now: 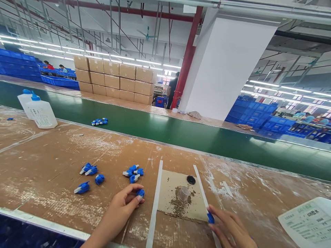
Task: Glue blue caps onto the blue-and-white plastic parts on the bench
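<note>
My left hand [121, 210] is closed on a small blue piece [140, 194], pinched between thumb and fingers just above the table. At the right, my right hand [230, 225] pinches another small blue piece [210, 217] beside a white tape strip [203, 187]. Between the hands lies a beige card [168, 186] with dark wet spots. On the card stand a small clear cup [183, 194] and a round black cap [191, 179]. Several blue pieces with white tips [133, 171] sit beyond my left hand, and more blue pieces [89, 169] lie farther left.
A green conveyor belt [134, 119] runs across behind the worktable [62, 148], carrying a cluster of blue-and-white pieces [99, 121]. White bottles with blue caps [42, 112] stand at the left. A labelled white bottle [307, 220] is at the right edge. Cardboard boxes [112, 81] are stacked beyond the belt.
</note>
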Demonstrator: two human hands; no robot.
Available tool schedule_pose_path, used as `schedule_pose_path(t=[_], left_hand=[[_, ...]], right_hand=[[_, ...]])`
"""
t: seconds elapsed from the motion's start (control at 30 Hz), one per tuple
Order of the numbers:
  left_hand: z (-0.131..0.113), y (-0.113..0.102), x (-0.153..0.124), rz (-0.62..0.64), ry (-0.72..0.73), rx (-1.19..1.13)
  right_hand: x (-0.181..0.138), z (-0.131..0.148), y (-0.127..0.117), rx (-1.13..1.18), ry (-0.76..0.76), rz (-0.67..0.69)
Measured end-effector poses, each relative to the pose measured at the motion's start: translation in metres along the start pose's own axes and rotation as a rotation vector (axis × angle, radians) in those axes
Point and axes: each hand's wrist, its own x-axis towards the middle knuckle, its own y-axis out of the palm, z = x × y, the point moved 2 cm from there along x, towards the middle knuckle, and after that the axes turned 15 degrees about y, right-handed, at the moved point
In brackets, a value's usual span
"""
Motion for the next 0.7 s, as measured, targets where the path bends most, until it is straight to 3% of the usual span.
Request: schedule_pose_path(t=[0.1, 0.2, 0.43, 0.6, 0.7], left_hand=[[-0.001, 0.001, 0.0, -0.012, -0.013, -0.014], [0.0, 0.001, 0.0, -0.005, -0.01, -0.005], [0.002, 0.002, -0.001, 0.006, 0.017, 0.001], [-0.001, 0.001, 0.0, -0.007, 0.034, 0.008], [0.0, -0.002, 0.0, -0.004, 0.074, 0.031]], right_hand=[[0.029, 0.029, 0.011, 0.062, 0.071, -0.004], [0.048, 0.043, 0.025, 0.124, 0.072, 0.08], [0.051, 0.049, 0.034, 0.191, 0.063, 0.099], [0.049, 0.055, 0.033, 0.269, 0.232, 0.09], [0.038, 0.061, 0.037, 0.548, 0.411, 0.11]])
